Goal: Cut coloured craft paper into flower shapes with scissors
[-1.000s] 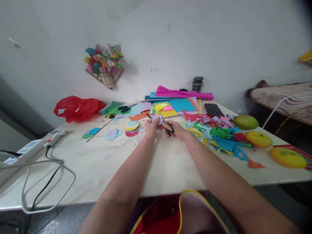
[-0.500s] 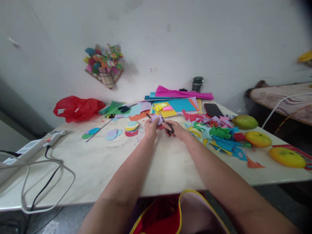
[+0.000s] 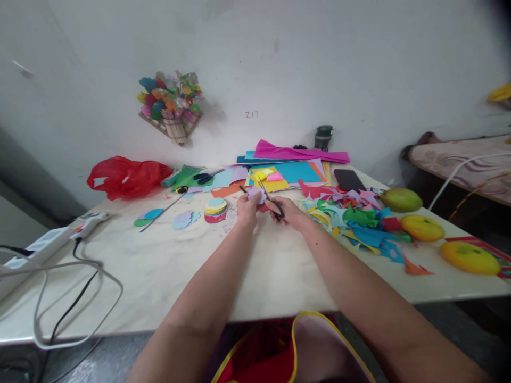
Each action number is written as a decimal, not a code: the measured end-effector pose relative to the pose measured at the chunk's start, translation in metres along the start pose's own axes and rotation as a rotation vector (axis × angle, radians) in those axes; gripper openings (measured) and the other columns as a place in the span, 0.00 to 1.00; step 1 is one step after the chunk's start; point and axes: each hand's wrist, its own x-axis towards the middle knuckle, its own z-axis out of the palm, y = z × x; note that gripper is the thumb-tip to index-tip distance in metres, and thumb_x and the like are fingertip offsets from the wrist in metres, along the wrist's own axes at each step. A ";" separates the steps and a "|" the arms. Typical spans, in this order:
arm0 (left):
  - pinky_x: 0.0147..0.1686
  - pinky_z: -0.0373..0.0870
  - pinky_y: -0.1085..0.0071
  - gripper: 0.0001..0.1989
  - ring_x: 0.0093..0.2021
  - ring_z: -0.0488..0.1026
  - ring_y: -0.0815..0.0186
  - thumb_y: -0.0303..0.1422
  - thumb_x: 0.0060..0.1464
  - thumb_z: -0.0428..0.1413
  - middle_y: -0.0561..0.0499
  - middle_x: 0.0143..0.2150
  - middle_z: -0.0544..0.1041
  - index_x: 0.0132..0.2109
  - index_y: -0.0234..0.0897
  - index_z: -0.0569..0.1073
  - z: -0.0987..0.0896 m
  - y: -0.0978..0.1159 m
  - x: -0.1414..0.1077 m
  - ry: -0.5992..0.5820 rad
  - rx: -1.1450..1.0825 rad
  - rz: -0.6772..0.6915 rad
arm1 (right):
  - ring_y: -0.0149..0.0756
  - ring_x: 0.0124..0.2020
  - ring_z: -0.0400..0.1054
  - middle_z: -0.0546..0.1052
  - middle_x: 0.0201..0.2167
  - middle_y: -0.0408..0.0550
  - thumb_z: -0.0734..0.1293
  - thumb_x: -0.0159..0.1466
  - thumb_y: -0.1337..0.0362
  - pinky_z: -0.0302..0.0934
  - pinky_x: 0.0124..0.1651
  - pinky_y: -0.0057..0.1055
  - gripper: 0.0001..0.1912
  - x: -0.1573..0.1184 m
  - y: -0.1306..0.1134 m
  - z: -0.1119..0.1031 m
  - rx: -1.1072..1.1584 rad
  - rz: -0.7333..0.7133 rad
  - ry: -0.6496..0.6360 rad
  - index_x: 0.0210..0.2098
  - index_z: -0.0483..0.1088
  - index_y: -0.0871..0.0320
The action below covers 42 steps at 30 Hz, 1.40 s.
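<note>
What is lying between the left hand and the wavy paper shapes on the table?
In the head view, a stack of coloured paper circles lies between the left hand and those wavy paper shapes, with tiny paper bits near it.

From your seat, a red plastic bag [image 3: 130, 179] lay on the desk [image 3: 167, 282] at eleven o'clock, a white power strip [image 3: 43, 246] at ten. A colourful bouquet [image 3: 170, 100] hung toward eleven. At one o'clock you had a dark bottle [image 3: 323, 139] and, nearer you, a phone [image 3: 348, 180]; three fruits [image 3: 422, 227] sat around two.
</note>
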 end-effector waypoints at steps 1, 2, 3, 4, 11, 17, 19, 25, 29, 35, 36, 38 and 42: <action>0.31 0.71 0.68 0.18 0.26 0.72 0.66 0.36 0.33 0.66 0.51 0.26 0.75 0.34 0.32 0.74 0.000 0.000 0.000 0.003 0.001 -0.003 | 0.25 0.13 0.60 0.67 0.16 0.38 0.67 0.59 0.54 0.45 0.10 0.20 0.14 0.000 0.001 0.000 0.000 -0.002 -0.003 0.31 0.66 0.59; 0.31 0.71 0.68 0.18 0.26 0.72 0.67 0.35 0.33 0.66 0.51 0.26 0.74 0.33 0.32 0.74 0.000 0.000 0.000 0.006 0.001 -0.005 | 0.25 0.13 0.61 0.68 0.16 0.38 0.67 0.59 0.53 0.45 0.10 0.20 0.14 0.001 0.001 0.000 -0.001 -0.006 -0.005 0.31 0.66 0.59; 0.31 0.71 0.68 0.17 0.26 0.72 0.67 0.35 0.33 0.66 0.51 0.26 0.74 0.33 0.32 0.74 0.001 0.000 0.000 0.008 0.001 -0.007 | 0.25 0.13 0.61 0.68 0.17 0.38 0.67 0.59 0.53 0.45 0.10 0.20 0.15 0.001 0.002 0.000 -0.003 -0.011 -0.009 0.31 0.66 0.59; 0.31 0.71 0.68 0.17 0.26 0.71 0.67 0.35 0.33 0.65 0.51 0.25 0.74 0.33 0.32 0.74 0.001 0.000 0.000 0.009 0.001 -0.007 | 0.25 0.13 0.61 0.68 0.17 0.38 0.67 0.59 0.53 0.45 0.10 0.20 0.15 0.001 0.002 0.000 -0.006 -0.014 -0.010 0.32 0.66 0.59; 0.31 0.71 0.68 0.16 0.26 0.72 0.67 0.34 0.35 0.65 0.51 0.26 0.74 0.34 0.32 0.74 0.000 -0.001 0.001 0.011 0.008 -0.007 | 0.25 0.13 0.60 0.68 0.17 0.39 0.67 0.59 0.54 0.44 0.10 0.20 0.14 0.001 0.001 0.000 -0.010 -0.008 -0.001 0.31 0.68 0.60; 0.31 0.71 0.68 0.17 0.27 0.72 0.66 0.34 0.35 0.65 0.50 0.26 0.75 0.35 0.32 0.74 -0.001 -0.002 0.003 0.010 0.016 -0.006 | 0.24 0.12 0.59 0.66 0.15 0.37 0.68 0.58 0.58 0.43 0.10 0.20 0.11 -0.001 -0.004 0.001 -0.011 0.014 0.016 0.30 0.66 0.59; 0.31 0.71 0.68 0.17 0.27 0.73 0.66 0.34 0.35 0.65 0.50 0.26 0.75 0.35 0.32 0.74 -0.001 -0.003 0.003 0.011 0.015 -0.006 | 0.25 0.12 0.59 0.66 0.14 0.37 0.68 0.57 0.59 0.43 0.09 0.20 0.10 -0.001 -0.005 0.002 -0.008 0.022 0.018 0.30 0.66 0.59; 0.31 0.72 0.68 0.19 0.27 0.73 0.65 0.36 0.34 0.65 0.50 0.26 0.75 0.36 0.32 0.74 -0.004 -0.005 0.005 -0.005 0.016 0.010 | 0.24 0.11 0.59 0.66 0.14 0.37 0.68 0.57 0.59 0.42 0.10 0.21 0.10 0.001 -0.001 0.000 -0.004 0.004 0.007 0.30 0.68 0.60; 0.31 0.72 0.68 0.21 0.28 0.73 0.65 0.38 0.34 0.66 0.49 0.26 0.75 0.36 0.31 0.73 -0.006 -0.006 0.005 -0.035 0.019 0.015 | 0.24 0.11 0.58 0.66 0.14 0.37 0.68 0.56 0.59 0.41 0.10 0.20 0.10 0.001 -0.002 0.000 -0.007 0.021 0.008 0.31 0.68 0.60; 0.28 0.70 0.69 0.21 0.24 0.72 0.66 0.41 0.36 0.67 0.51 0.24 0.75 0.36 0.33 0.73 -0.016 -0.003 0.012 -0.102 0.088 0.037 | 0.24 0.12 0.58 0.66 0.15 0.37 0.68 0.57 0.58 0.40 0.10 0.20 0.10 0.001 -0.001 -0.001 0.011 0.018 -0.022 0.30 0.67 0.59; 0.26 0.69 0.70 0.21 0.22 0.70 0.67 0.41 0.36 0.67 0.52 0.22 0.73 0.35 0.33 0.73 -0.018 -0.003 0.015 -0.103 0.117 0.034 | 0.24 0.12 0.58 0.66 0.15 0.37 0.68 0.57 0.58 0.40 0.10 0.20 0.11 0.002 0.000 -0.002 0.008 0.019 -0.025 0.30 0.67 0.59; 0.25 0.67 0.72 0.20 0.20 0.68 0.69 0.42 0.36 0.67 0.52 0.21 0.72 0.34 0.33 0.73 -0.024 -0.002 0.019 -0.142 0.163 0.030 | 0.23 0.12 0.58 0.66 0.15 0.37 0.69 0.57 0.57 0.40 0.10 0.20 0.12 0.004 0.004 -0.004 -0.001 0.014 -0.026 0.30 0.66 0.59; 0.22 0.64 0.75 0.20 0.19 0.65 0.73 0.42 0.36 0.68 0.53 0.20 0.72 0.32 0.33 0.71 -0.030 0.000 0.023 -0.225 0.193 0.035 | 0.24 0.12 0.60 0.68 0.17 0.38 0.69 0.58 0.56 0.42 0.11 0.20 0.13 0.008 0.009 -0.009 -0.006 0.028 -0.021 0.35 0.68 0.59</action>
